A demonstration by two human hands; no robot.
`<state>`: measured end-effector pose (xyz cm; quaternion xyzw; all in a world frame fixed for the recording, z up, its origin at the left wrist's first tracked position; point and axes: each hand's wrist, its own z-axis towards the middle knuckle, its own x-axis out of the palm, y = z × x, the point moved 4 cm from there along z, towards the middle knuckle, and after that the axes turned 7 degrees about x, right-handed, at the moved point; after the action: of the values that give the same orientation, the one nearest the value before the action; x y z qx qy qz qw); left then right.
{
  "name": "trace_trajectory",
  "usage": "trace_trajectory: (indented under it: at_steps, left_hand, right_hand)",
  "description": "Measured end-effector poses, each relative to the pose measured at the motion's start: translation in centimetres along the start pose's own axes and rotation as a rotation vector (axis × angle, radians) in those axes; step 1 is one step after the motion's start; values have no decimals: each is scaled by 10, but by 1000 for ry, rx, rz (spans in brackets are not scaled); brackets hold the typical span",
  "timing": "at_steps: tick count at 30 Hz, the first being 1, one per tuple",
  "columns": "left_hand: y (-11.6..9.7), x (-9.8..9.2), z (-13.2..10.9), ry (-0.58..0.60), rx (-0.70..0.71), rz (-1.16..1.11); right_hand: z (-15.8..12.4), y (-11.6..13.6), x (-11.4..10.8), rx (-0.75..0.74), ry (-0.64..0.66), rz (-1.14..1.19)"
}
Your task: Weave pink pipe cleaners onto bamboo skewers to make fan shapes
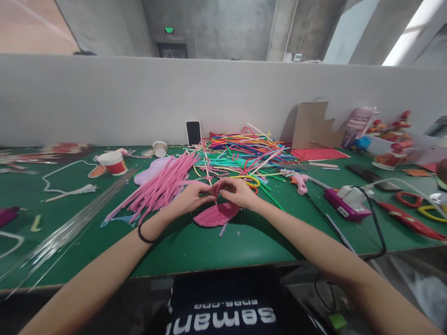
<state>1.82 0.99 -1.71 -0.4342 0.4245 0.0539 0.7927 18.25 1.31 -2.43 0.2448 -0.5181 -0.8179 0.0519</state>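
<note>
Looking partway done tbh: seeing a fuzzy pink piece [213, 216] already shaped on the table [216, 253], pinching a pink strip [217, 187] in left hand [195, 195] and right hand [239, 191] just beyond it, leaving loose pink stems [162, 184] to its left, probably unused.

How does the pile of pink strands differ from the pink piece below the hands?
The pink pile is many long, thin strands; the pink piece is one broad, curved-edged shape. The pile spreads wider; the piece is smaller. The pile looks paler, the piece deeper. Both are pink.
</note>
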Motion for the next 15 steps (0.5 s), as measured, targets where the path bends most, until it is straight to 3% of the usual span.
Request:
trace_trajectory:
  at_steps: [7, 12, 15]
  left_hand:
    - [0, -1, 1, -117, -7, -62]
    - [-9, -3, 1, -154, 80, -80]
    - [-9, -5, 1, -212, 45, -135]
  right_hand:
    - [2, -5, -3, 67, -31, -2]
    - [2, -10, -2, 93, -22, 95]
    - [3, -13, -3, 104, -54, 86]
